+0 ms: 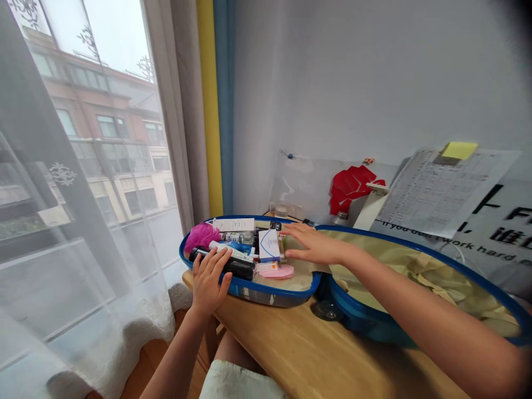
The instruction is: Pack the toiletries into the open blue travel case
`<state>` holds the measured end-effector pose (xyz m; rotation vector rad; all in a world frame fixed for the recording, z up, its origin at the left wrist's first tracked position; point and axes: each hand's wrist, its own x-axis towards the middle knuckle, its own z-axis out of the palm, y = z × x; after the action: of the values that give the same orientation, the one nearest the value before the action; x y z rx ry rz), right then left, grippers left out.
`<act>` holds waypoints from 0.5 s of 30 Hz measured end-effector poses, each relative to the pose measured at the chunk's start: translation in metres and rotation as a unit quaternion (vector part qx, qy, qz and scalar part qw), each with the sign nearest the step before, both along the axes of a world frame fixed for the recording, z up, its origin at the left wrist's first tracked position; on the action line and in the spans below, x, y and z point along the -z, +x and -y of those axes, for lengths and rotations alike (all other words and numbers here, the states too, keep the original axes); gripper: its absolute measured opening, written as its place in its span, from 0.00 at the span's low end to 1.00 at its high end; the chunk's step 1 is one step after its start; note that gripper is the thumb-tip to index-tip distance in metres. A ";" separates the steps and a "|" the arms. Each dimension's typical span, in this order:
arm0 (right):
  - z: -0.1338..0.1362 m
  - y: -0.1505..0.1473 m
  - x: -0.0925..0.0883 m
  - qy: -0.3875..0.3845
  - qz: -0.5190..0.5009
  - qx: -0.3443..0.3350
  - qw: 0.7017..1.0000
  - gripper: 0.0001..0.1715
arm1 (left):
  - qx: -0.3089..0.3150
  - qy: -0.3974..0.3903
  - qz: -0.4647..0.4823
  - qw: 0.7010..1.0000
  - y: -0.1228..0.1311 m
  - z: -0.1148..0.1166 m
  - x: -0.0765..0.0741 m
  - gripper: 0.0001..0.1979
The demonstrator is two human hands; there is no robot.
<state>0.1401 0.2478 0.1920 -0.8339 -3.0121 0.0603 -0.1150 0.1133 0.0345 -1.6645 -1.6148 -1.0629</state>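
A blue-rimmed suitcase (274, 292) lies opened flat, its left half filled with toiletries. Across the near rim rests my left hand (211, 280), fingers spread over a black cylinder (241, 269) and a white tube (236, 252). My right hand (311, 244) is stretched out over the right end of the packed half, its fingertips beside a white box with blue lines (269, 245); whether they touch it I cannot tell. Around them lie a magenta mesh puff (202, 236), a long white box (235, 224), a clear bottle (241, 238) and a flat pink item (277, 272).
The suitcase's other half (361, 249), lined in beige, lies open to the right on a wooden table (299, 343). A sheer curtain (91, 221) and window are at the left. Papers (444, 188) and a red cutout (351, 188) stand against the back wall.
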 end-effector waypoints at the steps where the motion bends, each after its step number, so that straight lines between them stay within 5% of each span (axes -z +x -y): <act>1: 0.009 0.020 0.000 0.007 -0.022 0.008 1.000 0.39 | -0.002 -0.001 -0.002 1.000 0.001 0.001 -0.001 0.23; 9: 0.061 0.191 0.054 0.068 -0.111 0.186 0.974 0.31 | 0.048 -0.014 -0.044 0.998 0.055 0.007 -0.026 0.22; 15: 0.076 0.240 0.084 0.107 -0.157 0.201 0.961 0.27 | 0.118 0.012 -0.065 0.991 0.096 -0.004 -0.024 0.15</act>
<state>0.3796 0.1721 0.1084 -1.2522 -2.4531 -0.1257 -0.0194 0.1176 0.0585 -1.9031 -1.3424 -1.0582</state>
